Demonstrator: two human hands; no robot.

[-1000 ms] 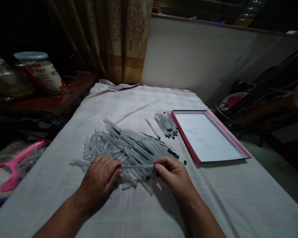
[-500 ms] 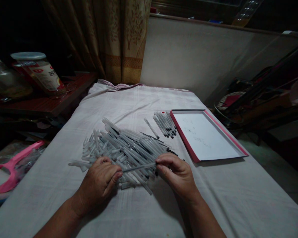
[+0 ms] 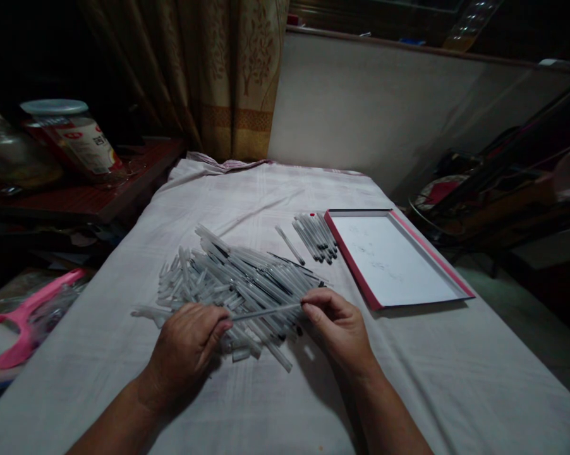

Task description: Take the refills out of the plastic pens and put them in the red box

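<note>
Raised slightly since the earlier frame: right end of one slim, translucent grey plastic tube, above the near part of the translucent plastic pen-part heap. Left hand and right hand: each grip clamped on one tube end. Apparent step: two-handed work on this tube; next move calls for steady alignment. Shallow red-walled box: right of the heap.

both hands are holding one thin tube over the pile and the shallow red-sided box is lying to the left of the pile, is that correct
Not quite: the shallow red-sided box lies to the right of the pile, as the head view shows. Both the left hand and right hand are indeed holding one thin tube over the pile.
</note>
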